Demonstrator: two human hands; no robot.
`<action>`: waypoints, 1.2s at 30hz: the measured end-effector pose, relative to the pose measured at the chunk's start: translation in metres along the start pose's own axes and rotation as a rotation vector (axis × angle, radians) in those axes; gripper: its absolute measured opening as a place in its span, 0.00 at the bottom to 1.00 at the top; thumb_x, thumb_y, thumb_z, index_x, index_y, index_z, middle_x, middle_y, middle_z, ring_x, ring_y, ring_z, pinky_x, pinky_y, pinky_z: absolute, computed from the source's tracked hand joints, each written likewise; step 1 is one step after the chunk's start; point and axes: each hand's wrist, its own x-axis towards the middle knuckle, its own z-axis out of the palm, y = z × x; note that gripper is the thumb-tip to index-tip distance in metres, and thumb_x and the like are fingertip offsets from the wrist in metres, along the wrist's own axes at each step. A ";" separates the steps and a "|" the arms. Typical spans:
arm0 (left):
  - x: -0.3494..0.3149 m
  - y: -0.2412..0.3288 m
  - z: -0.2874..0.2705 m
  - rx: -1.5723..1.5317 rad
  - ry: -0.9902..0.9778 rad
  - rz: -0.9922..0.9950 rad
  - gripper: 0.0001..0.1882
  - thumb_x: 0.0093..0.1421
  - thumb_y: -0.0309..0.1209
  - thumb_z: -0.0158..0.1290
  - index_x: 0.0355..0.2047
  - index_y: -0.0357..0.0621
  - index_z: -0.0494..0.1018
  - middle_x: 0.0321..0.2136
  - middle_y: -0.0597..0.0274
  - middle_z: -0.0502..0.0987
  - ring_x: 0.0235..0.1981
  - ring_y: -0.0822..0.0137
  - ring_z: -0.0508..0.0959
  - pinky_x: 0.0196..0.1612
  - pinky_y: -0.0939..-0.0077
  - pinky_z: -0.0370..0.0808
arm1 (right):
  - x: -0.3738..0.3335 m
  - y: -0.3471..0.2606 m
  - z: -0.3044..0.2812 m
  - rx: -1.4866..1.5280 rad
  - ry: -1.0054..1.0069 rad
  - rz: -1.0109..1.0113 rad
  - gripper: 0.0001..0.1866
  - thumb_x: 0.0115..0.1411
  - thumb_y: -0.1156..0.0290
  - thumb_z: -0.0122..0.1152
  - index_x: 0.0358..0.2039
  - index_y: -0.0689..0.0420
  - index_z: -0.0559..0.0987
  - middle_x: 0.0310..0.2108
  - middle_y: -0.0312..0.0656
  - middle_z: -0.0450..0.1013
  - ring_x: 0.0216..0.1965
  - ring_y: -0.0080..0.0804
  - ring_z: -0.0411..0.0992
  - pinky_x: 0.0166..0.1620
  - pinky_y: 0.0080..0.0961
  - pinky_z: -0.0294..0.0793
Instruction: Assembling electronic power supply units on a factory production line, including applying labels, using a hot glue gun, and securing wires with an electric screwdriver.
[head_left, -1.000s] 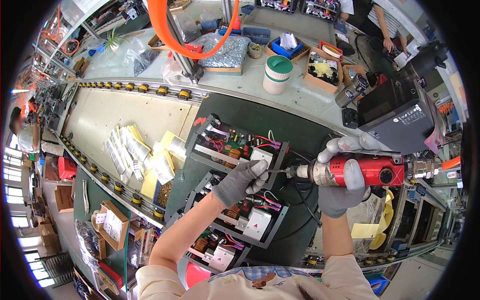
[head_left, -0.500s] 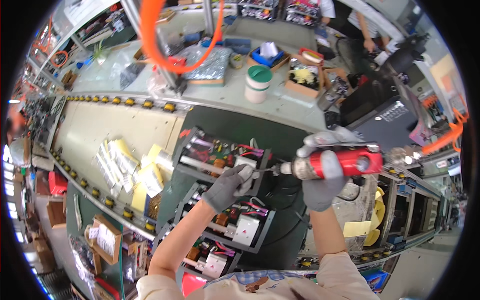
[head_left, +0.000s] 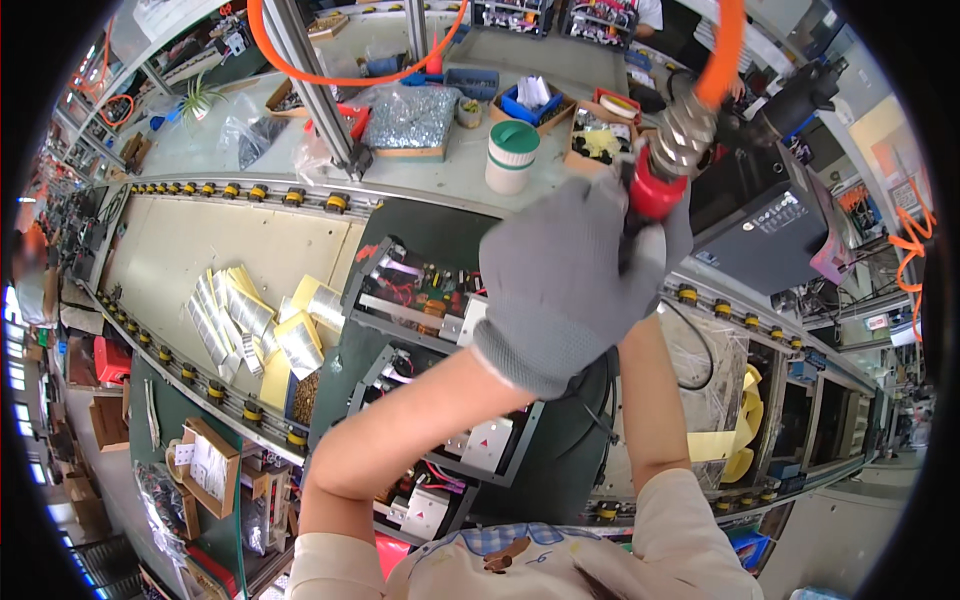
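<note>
My right hand [head_left: 676, 238], in a grey glove, grips a red air screwdriver [head_left: 657, 194] held up above the bench. The tool's hose end points away from me, and the orange air hose [head_left: 724, 60] runs up from it. My left hand [head_left: 560, 280], also gloved, crosses in front and closes around the tool's body. Its back hides most of the tool, including the bit. Beneath the hands, metal chassis units with circuit boards stand in a row: the far unit [head_left: 400, 310], a middle unit [head_left: 490, 449] and a near unit [head_left: 428, 508]. My left forearm partly covers them.
Yellow-and-silver sheets [head_left: 235, 312] lie on the left conveyor track. Beyond the units stand a white tub with a green lid [head_left: 512, 157], small parts boxes [head_left: 603, 135] and a bagged tray [head_left: 411, 122]. A black computer case [head_left: 755, 222] is at right, near a black cable [head_left: 708, 365].
The screwdriver has swung from pointing left at the far unit to hose end away from me. My left hand has left that unit and moved right onto the tool.
</note>
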 end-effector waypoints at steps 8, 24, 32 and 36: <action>0.031 0.003 0.006 0.490 0.172 0.426 0.07 0.52 0.35 0.55 0.26 0.46 0.73 0.19 0.61 0.71 0.22 0.65 0.76 0.19 0.67 0.72 | 0.012 0.014 0.017 -0.187 0.053 -0.055 0.20 0.53 0.72 0.62 0.47 0.63 0.72 0.36 0.40 0.76 0.33 0.26 0.75 0.37 0.21 0.76; 0.010 -0.223 0.107 0.513 -1.333 -0.494 0.26 0.54 0.50 0.52 0.41 0.41 0.79 0.37 0.51 0.80 0.40 0.54 0.80 0.45 0.63 0.75 | -0.004 0.053 -0.003 0.279 0.355 0.317 0.24 0.54 0.83 0.57 0.53 0.69 0.66 0.36 0.52 0.76 0.30 0.33 0.77 0.30 0.26 0.79; -0.009 -0.249 0.148 0.338 -1.486 -0.507 0.21 0.56 0.43 0.53 0.41 0.37 0.79 0.35 0.47 0.79 0.32 0.54 0.78 0.39 0.65 0.74 | -0.012 0.074 -0.017 0.255 0.319 0.338 0.24 0.55 0.78 0.53 0.53 0.69 0.65 0.37 0.51 0.74 0.31 0.35 0.75 0.33 0.28 0.80; -0.024 -0.268 0.154 0.255 -1.393 -0.493 0.19 0.54 0.39 0.54 0.39 0.35 0.78 0.34 0.45 0.79 0.33 0.53 0.79 0.39 0.64 0.75 | -0.016 0.078 -0.021 0.281 0.319 0.331 0.24 0.56 0.76 0.51 0.54 0.69 0.65 0.36 0.49 0.74 0.31 0.34 0.74 0.32 0.28 0.79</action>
